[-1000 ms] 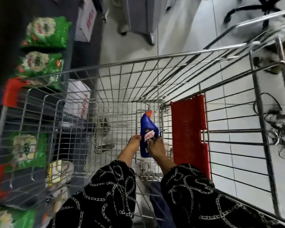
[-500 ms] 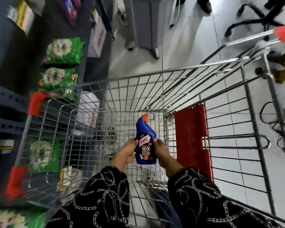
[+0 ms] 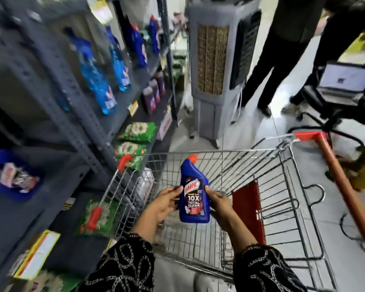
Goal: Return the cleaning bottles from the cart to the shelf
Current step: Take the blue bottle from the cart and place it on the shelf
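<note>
A dark blue Harpic bottle [image 3: 194, 192] with an orange cap is held upright above the wire cart [image 3: 236, 157]. My left hand [image 3: 163, 202] grips its left side and my right hand [image 3: 219, 202] grips its right side. The grey metal shelf [image 3: 72, 95] stands to the left, with several blue cleaning bottles [image 3: 97, 81] on an upper level and dark blue ones [image 3: 138, 47] farther back. No other bottle shows in the cart basket.
Green packets [image 3: 137, 131] lie on the lower shelf levels beside the cart. A grey air cooler [image 3: 215, 66] stands ahead. A person's legs [image 3: 268, 66] and a chair with a laptop [image 3: 343, 81] are at the right. The cart's red handle [image 3: 335, 171] runs down the right.
Both hands have lifted the blue bottle from deep in the cart to above its rim. The view has tilted up, bringing the shelf bottles and the cooler into sight.
</note>
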Demonstrator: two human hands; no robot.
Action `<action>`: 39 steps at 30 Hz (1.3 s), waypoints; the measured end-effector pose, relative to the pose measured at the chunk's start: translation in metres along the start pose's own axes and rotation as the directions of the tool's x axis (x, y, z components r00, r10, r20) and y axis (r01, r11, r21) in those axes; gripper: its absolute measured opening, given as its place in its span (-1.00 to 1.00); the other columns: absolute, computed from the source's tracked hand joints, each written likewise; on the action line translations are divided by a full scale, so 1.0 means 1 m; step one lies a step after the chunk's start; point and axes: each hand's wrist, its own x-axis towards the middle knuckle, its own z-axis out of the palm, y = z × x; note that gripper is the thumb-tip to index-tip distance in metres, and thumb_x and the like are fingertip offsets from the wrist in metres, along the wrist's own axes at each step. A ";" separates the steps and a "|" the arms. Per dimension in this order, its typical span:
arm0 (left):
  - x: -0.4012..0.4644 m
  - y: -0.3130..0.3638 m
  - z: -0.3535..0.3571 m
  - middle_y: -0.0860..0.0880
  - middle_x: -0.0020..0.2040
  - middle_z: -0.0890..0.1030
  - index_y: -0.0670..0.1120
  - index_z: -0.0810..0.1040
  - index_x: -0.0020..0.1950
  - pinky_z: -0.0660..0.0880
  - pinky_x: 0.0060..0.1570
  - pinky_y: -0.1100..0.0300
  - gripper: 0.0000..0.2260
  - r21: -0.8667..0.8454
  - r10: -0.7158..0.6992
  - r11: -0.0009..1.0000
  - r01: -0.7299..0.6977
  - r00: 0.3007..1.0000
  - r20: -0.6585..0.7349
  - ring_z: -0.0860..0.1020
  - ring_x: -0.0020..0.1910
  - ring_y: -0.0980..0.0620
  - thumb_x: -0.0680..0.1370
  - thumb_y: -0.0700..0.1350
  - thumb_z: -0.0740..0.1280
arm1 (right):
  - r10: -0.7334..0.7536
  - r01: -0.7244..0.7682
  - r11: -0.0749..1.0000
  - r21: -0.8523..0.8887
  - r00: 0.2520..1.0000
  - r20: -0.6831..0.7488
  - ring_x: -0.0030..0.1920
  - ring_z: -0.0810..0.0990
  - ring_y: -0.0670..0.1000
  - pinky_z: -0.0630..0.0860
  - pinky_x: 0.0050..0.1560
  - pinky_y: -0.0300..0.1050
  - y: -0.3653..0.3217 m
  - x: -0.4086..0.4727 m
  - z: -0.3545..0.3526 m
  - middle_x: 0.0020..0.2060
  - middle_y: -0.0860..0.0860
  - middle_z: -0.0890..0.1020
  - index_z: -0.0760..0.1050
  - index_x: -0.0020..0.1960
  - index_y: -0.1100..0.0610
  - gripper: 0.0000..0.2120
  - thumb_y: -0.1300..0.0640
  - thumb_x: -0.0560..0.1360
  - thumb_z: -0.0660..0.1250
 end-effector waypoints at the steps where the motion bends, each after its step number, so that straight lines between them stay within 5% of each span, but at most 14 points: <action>1: -0.014 0.005 -0.004 -0.03 -0.21 0.68 -0.15 0.55 0.06 0.56 -0.21 0.13 -0.82 -0.010 0.028 1.000 -0.028 1.000 0.001 0.62 -0.25 0.01 0.51 -0.10 0.33 | -0.008 0.008 1.000 0.005 1.000 0.022 -0.15 0.62 0.07 0.57 -0.14 -0.08 -0.005 -0.009 0.009 -0.16 0.12 0.68 0.60 -0.07 0.19 -0.72 -0.04 0.46 0.36; 5: -0.073 0.020 -0.023 0.03 -0.33 0.69 -0.10 0.55 -0.09 0.55 -0.42 0.25 -0.91 -0.053 0.124 0.991 -0.125 0.992 -0.021 0.64 -0.39 0.09 0.52 -0.09 0.31 | -0.051 0.048 0.998 0.027 0.991 0.125 0.06 0.58 0.20 0.46 0.22 0.26 -0.018 -0.045 0.049 0.14 0.32 0.61 0.54 0.16 0.32 -0.33 -0.19 0.30 0.46; 10: -0.149 0.032 -0.061 0.06 -0.36 0.69 -0.08 0.54 -0.08 0.54 -0.43 0.27 -0.88 -0.055 0.250 0.965 -0.257 0.962 -0.107 0.61 -0.44 0.12 0.45 -0.07 0.38 | -0.091 0.092 0.996 0.009 0.967 0.238 0.03 0.58 0.16 0.57 0.03 0.07 -0.023 -0.087 0.107 0.13 0.31 0.61 0.53 0.20 0.33 -0.34 -0.15 0.31 0.40; 15: -0.226 0.025 -0.106 0.09 -0.45 0.66 -0.05 0.53 -0.16 0.50 -0.52 0.36 -0.91 -0.056 0.340 0.932 -0.359 0.916 -0.216 0.59 -0.51 0.19 0.54 -0.14 0.29 | -0.117 0.136 0.991 -0.018 0.909 0.399 0.10 0.53 0.21 0.36 0.30 0.35 -0.012 -0.127 0.170 0.20 0.35 0.56 0.52 0.20 0.32 -0.15 -0.25 0.14 0.54; 20: -0.287 0.011 -0.159 0.11 -0.37 0.66 -0.01 0.52 -0.09 0.55 -0.41 0.30 -0.99 -0.049 0.372 0.909 -0.414 0.858 -0.353 0.60 -0.43 0.18 0.52 -0.10 0.33 | -0.088 0.162 0.981 -0.107 0.861 0.501 -0.11 0.66 0.15 0.64 -0.05 0.11 0.002 -0.158 0.233 0.04 0.29 0.64 0.51 0.20 0.36 -0.51 -0.01 0.47 0.34; 22: -0.307 0.010 -0.183 0.11 -0.36 0.67 -0.03 0.51 -0.01 0.56 -0.37 0.29 -0.91 -0.035 0.394 0.894 -0.446 0.822 -0.412 0.61 -0.41 0.17 0.51 -0.12 0.34 | -0.067 0.186 0.968 -0.167 0.837 0.544 -0.10 0.61 0.17 0.60 0.00 0.20 0.004 -0.166 0.260 -0.04 0.29 0.64 0.53 0.14 0.35 -0.53 -0.03 0.45 0.38; 27: -0.353 0.015 -0.238 0.08 -0.28 0.67 -0.07 0.52 0.06 0.59 -0.32 0.29 -0.83 0.086 0.448 0.865 -0.494 0.686 -0.573 0.61 -0.38 0.18 0.49 -0.20 0.36 | -0.040 0.291 0.926 -0.240 0.709 0.704 -0.29 0.66 0.01 0.62 -0.25 -0.11 0.004 -0.172 0.338 -0.22 0.08 0.71 0.63 -0.04 0.13 -0.86 0.11 0.50 0.32; 31: -0.369 0.024 -0.270 0.15 -0.37 0.66 -0.14 0.51 0.08 0.57 -0.32 0.37 -0.78 0.242 0.481 0.859 -0.452 0.548 -0.684 0.60 -0.40 0.29 0.48 -0.36 0.31 | -0.067 0.441 0.856 -0.271 0.614 0.787 -0.04 0.59 0.13 0.56 0.00 0.12 0.012 -0.171 0.399 -0.03 0.18 0.62 0.55 0.08 0.12 -0.80 0.11 0.49 0.30; 36: -0.357 0.024 -0.306 -0.27 -0.17 0.62 -0.19 0.57 -0.08 0.55 -0.01 -0.15 -0.89 0.404 0.494 0.866 -0.295 0.376 -0.784 0.52 -0.16 -0.03 0.43 -0.34 0.35 | -0.064 0.514 0.798 -0.314 0.590 0.805 0.08 0.55 0.18 0.49 0.14 0.24 0.031 -0.153 0.447 0.08 0.24 0.58 0.43 0.26 0.20 -0.73 0.21 0.58 0.17; 39: -0.347 0.025 -0.311 -0.44 -0.06 0.60 -0.38 0.51 -0.07 0.49 -0.14 0.01 -0.88 0.467 0.509 0.860 -0.203 0.289 -0.811 0.56 -0.18 -0.13 0.44 -0.35 0.35 | -0.069 0.550 0.759 -0.348 0.600 0.797 0.13 0.57 0.26 0.50 0.16 0.29 0.045 -0.128 0.467 0.16 0.30 0.58 0.42 0.31 0.17 -0.65 0.15 0.54 0.19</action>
